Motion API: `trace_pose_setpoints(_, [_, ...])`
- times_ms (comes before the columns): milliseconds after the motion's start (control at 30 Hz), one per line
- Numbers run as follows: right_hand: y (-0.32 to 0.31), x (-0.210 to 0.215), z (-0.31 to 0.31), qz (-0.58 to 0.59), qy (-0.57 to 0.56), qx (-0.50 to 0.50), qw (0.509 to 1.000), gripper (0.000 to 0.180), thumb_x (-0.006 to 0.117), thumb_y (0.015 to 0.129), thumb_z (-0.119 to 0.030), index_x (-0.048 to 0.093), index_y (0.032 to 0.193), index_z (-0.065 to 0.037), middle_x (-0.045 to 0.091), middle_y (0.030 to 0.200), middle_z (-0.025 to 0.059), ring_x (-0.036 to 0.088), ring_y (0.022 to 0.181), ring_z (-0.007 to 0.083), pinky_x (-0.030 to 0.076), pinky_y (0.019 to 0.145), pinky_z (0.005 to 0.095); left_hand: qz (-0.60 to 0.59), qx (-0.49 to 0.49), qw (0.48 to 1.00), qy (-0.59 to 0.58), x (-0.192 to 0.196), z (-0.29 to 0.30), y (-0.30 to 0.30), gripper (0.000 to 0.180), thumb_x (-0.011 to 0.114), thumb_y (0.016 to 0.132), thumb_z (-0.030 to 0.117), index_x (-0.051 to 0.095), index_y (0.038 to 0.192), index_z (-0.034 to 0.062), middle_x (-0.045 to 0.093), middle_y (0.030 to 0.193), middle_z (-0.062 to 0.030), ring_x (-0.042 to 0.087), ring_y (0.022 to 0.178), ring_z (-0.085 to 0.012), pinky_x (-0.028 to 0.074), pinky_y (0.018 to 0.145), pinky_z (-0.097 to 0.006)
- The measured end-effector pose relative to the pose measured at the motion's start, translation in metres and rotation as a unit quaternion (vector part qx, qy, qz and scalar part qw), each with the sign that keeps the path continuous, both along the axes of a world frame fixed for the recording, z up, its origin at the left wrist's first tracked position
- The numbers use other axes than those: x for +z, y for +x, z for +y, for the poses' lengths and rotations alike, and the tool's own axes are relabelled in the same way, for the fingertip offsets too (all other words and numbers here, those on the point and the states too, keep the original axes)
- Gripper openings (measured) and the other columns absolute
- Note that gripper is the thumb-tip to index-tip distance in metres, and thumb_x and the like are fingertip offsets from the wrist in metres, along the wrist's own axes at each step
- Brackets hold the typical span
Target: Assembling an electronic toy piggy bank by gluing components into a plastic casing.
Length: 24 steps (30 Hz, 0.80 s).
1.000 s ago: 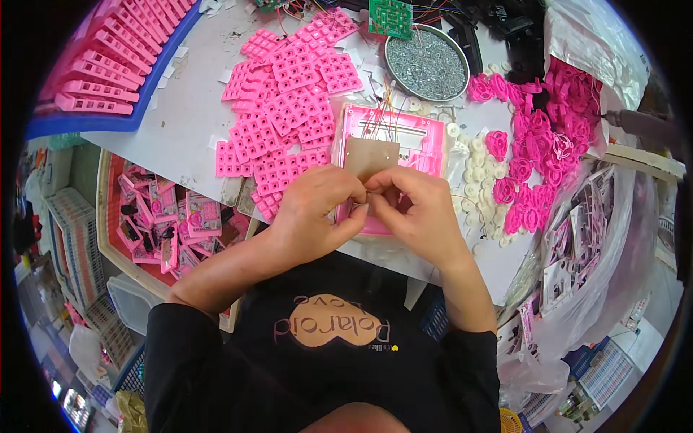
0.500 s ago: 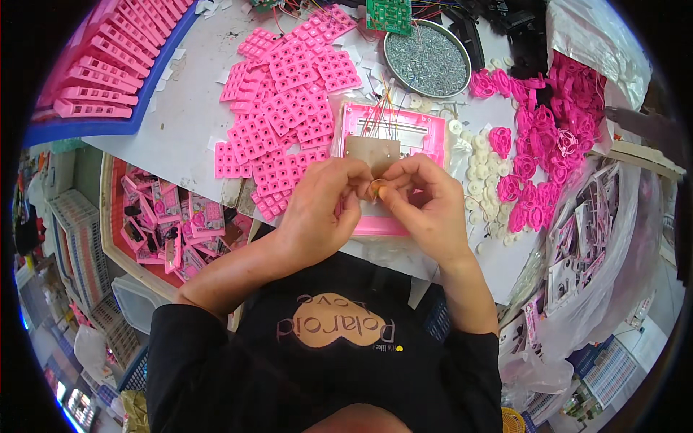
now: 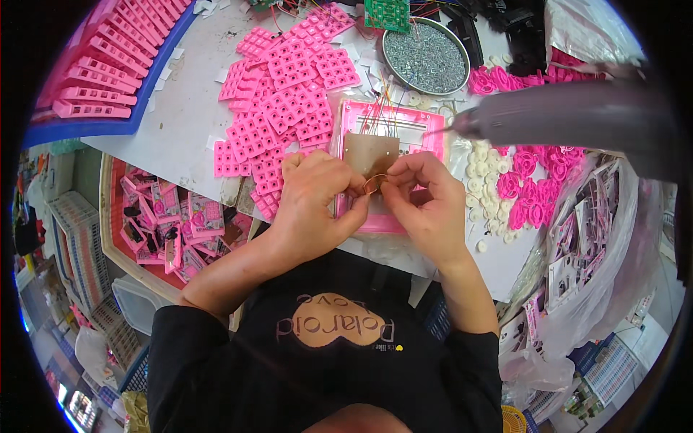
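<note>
Left hand (image 3: 321,198), right hand (image 3: 431,206) pinching looped wire (image 3: 374,177)
Fingertips (image 3: 390,190) seemingly closed, above pink plastic case (image 3: 379,226) by tabletop's (image 3: 498,267) near edge.

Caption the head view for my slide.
Left hand and right hand pinch thin wire above a pink casing, beside pink gridded parts.

A black short-sleeved fabric T-shirt (image 3: 289,386) bears dark lettering (image 3: 294,333) across a rounded tan print (image 3: 333,316), and smaller white lettering (image 3: 383,347) nearby.
</note>
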State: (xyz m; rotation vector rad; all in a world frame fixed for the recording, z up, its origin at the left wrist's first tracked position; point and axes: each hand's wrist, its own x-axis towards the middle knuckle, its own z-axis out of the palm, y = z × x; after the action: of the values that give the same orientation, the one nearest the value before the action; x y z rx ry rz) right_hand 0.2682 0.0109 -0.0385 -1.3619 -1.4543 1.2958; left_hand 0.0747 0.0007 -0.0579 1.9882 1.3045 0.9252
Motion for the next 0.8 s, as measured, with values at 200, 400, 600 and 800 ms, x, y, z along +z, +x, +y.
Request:
trace_pose_setpoints(200, [-0.0009,-0.0032,-0.0001,0.014,0.007,-0.003,1.0,0.016,0.069,0.084,0.004,0.063,0.098,-0.002,0.067,0.078,0.0007,0.054,0.063,0.0022,0.042,0.053,0.0195,-0.009,-0.001,1.0,0.003,-0.0018,-0.0023,-0.0001,0.017,0.077,0.074,0.008,0.066,0.086,0.0147,0.062,0.078,0.0031,0.058,0.081,-0.0188,0.031,0.079,-0.04])
trace_pose_setpoints(400, [-0.0003,-0.0027,-0.002,0.002,0.003,0.007,1.0,0.014,0.07,0.085,0.003,0.062,0.095,-0.002,0.062,0.073,-0.0016,0.052,0.062,0.0019,0.041,0.052,0.0195,0.001,-0.005,1.0,0.008,0.0021,-0.0024,-0.0003,0.018,0.077,0.073,0.009,0.065,0.086,0.0146,0.061,0.078,0.0026,0.058,0.08,-0.0189,0.03,0.078,-0.04])
trace_pose_setpoints(600, [0.0022,-0.0015,-0.0036,0.0,-0.021,0.02,1.0,0.018,0.07,0.087,0.007,0.06,0.098,-0.002,0.064,0.086,-0.0007,0.058,0.075,0.0029,0.047,0.06,0.0179,0.013,0.006,1.0,0.02,-0.0011,-0.004,0.0017,0.018,0.077,0.073,0.01,0.065,0.086,0.0143,0.061,0.078,0.0022,0.058,0.081,-0.0186,0.03,0.077,-0.04])
trace_pose_setpoints(800, [0.0,0.0027,-0.0029,-0.023,-0.01,0.015,1.0,0.017,0.072,0.081,0.003,0.064,0.095,-0.003,0.065,0.082,0.0024,0.058,0.068,0.009,0.047,0.058,0.0246,-0.01,0.004,1.0,0.018,-0.001,-0.004,0.0023,0.017,0.076,0.074,0.007,0.065,0.085,0.013,0.062,0.078,0.001,0.058,0.079,-0.0196,0.03,0.077,-0.039])
